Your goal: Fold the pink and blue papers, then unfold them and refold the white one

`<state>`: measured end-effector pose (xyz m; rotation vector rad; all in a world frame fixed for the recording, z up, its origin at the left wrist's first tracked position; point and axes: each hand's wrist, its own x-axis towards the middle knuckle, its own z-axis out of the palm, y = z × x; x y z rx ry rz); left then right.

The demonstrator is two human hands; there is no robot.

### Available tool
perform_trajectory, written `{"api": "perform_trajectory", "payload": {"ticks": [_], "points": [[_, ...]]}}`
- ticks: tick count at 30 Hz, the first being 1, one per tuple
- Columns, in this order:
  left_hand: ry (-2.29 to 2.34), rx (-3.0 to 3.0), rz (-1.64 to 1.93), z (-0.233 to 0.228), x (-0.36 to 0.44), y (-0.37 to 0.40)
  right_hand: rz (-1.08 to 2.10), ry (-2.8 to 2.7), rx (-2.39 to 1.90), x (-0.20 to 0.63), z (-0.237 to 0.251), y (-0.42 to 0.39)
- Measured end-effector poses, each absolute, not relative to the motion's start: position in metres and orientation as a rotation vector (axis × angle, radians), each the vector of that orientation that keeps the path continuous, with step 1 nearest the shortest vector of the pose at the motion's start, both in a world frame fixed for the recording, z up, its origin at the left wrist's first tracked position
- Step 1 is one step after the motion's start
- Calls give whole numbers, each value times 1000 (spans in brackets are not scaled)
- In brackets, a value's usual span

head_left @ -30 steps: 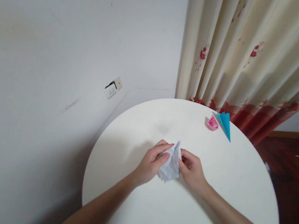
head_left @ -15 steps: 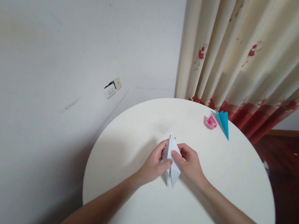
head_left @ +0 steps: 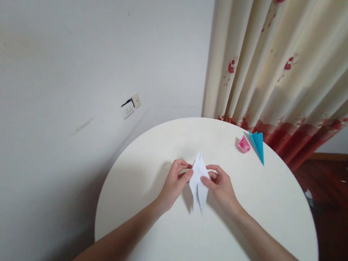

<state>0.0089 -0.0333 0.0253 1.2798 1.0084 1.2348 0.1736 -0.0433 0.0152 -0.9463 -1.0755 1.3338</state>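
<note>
A folded sheet of white paper, diamond-shaped with two points toward me, is held just over the round white table. My left hand pinches its left edge between thumb and fingers. On the opposite edge, my right hand grips it, the thumb lying on the upper face and the fingers partly behind. A slit runs down the paper's middle toward its lower points. What the fingertips do underneath is hidden.
On the table, toward the far right edge, lie a pink folded paper piece and a blue paper plane. A curtain hangs behind. The wall at left carries a socket.
My left hand has shifted from across the paper's middle to its left edge. The paper now lies flatter and more spread, its two lower points farther apart.
</note>
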Motion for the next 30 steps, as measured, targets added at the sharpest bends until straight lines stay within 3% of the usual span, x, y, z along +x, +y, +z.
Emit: {"api": "perform_trajectory", "payload": {"ticks": [7, 12, 19, 30], "points": [[883, 1237, 988, 27, 15, -41, 1072, -1058, -1036, 174, 11, -43], [907, 973, 1105, 25, 15, -36, 1020, -1194, -1005, 177, 14, -44], [829, 905, 1297, 17, 16, -29, 1200, -1225, -999, 170, 2, -43], [858, 1036, 1190, 8, 24, -36, 1246, -1238, -931, 167, 7, -45]]}}
